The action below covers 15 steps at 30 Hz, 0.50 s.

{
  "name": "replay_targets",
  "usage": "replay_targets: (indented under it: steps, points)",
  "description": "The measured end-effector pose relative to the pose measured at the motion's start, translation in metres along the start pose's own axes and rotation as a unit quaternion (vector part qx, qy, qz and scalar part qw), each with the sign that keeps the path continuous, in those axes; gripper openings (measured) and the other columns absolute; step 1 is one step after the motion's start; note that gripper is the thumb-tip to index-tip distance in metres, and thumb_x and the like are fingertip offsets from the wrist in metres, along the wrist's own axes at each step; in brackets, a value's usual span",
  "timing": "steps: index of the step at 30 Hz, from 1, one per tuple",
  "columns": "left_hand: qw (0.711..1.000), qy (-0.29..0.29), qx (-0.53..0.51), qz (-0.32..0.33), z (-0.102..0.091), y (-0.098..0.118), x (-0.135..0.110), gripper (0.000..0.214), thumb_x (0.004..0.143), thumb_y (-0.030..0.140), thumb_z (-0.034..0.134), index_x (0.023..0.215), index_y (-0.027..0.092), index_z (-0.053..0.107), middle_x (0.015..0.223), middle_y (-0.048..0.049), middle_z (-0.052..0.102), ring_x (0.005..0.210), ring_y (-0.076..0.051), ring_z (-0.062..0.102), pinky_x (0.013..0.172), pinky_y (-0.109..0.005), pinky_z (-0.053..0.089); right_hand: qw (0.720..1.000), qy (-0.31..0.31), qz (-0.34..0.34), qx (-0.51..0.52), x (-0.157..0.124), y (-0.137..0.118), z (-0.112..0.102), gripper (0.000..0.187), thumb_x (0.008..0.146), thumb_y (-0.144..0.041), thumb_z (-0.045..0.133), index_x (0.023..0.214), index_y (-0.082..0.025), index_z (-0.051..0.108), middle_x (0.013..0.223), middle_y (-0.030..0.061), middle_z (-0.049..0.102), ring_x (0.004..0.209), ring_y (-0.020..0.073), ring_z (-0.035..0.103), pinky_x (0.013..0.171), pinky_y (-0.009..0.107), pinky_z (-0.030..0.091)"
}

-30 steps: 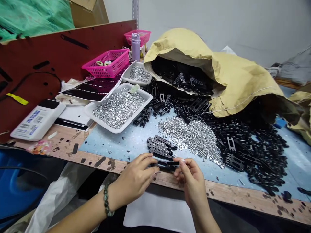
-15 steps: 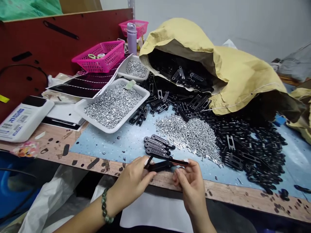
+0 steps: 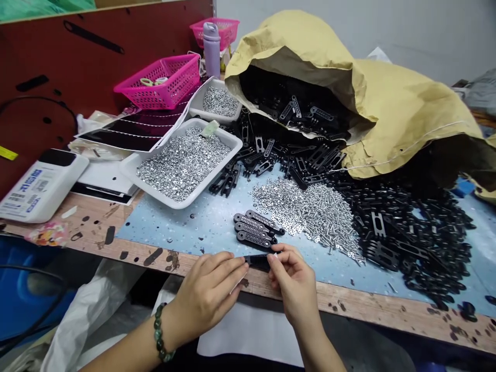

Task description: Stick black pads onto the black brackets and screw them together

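Both hands meet at the table's front edge around a slim black plastic part (image 3: pixel 257 261). My left hand (image 3: pixel 211 284), with a green bead bracelet on its wrist, is closed over the part's left end. Thumb and fingers of my right hand (image 3: pixel 292 276) pinch its right end; whether a small piece is also between them is hidden. Just beyond the hands lie several black perforated bracket pieces (image 3: pixel 256 230) side by side. Behind these spreads a heap of silver nuts (image 3: pixel 277 204) running into a heap of silver screws (image 3: pixel 329 217).
A white tray of nuts (image 3: pixel 153 200) stands left of the heaps, a smaller tray of screws (image 3: pixel 201 114) behind it. Loose black parts (image 3: pixel 426 232) cover the right side. Paper sacks (image 3: pixel 306 39) lie open at the back. A pink basket (image 3: pixel 163 93) and purple bottle (image 3: pixel 211 54) stand back left.
The black pieces, previously apart and angled between the hands, are now lined up together. My left fingers have folded over the left end, and my right hand has moved slightly left.
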State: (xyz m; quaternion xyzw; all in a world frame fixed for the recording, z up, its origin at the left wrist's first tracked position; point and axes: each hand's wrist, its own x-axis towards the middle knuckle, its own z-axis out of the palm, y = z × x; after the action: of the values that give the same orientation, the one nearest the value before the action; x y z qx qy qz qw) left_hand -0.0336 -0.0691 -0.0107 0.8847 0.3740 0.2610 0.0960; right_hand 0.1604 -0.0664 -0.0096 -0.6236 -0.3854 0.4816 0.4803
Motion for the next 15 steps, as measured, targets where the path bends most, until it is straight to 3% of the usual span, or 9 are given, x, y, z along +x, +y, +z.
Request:
replay_targets:
  steps: [9,12,15]
  points:
    - [1.000,-0.023,0.012,-0.003,-0.006,0.005,0.009,0.035,0.090,0.018,0.047,0.123,0.016,0.057,0.115,-0.0089,0.065,0.105,-0.025,0.055,0.088,-0.039,0.042,0.998,-0.022,0.019,-0.052,0.007,-0.003,-0.002,0.037,0.073,-0.049,0.068,0.063,-0.014,0.060,0.100,0.0082,0.055,0.040,0.0036,0.047,0.031,0.020,0.040]
    - [0.998,-0.049,0.021,-0.014,-0.006,0.008,0.014,0.037,0.090,0.021,0.046,0.126,0.016,0.054,0.115,-0.0084,0.064,0.103,-0.025,0.054,0.089,-0.040,0.038,0.985,-0.034,-0.063,-0.156,0.010,-0.005,-0.004,0.036,0.079,-0.047,0.062,0.062,-0.017,0.055,0.090,0.0063,0.056,0.045,0.0068,0.050,0.038,0.023,0.044]
    - [0.998,-0.056,0.016,-0.020,-0.006,0.010,0.017,0.038,0.088,0.019,0.048,0.126,0.016,0.053,0.114,-0.0080,0.063,0.101,-0.025,0.053,0.089,-0.040,0.035,0.927,-0.034,-0.181,-0.325,0.015,-0.008,-0.007,0.036,0.086,-0.046,0.054,0.062,-0.020,0.047,0.073,0.0017,0.052,0.053,0.0114,0.051,0.048,0.025,0.044]
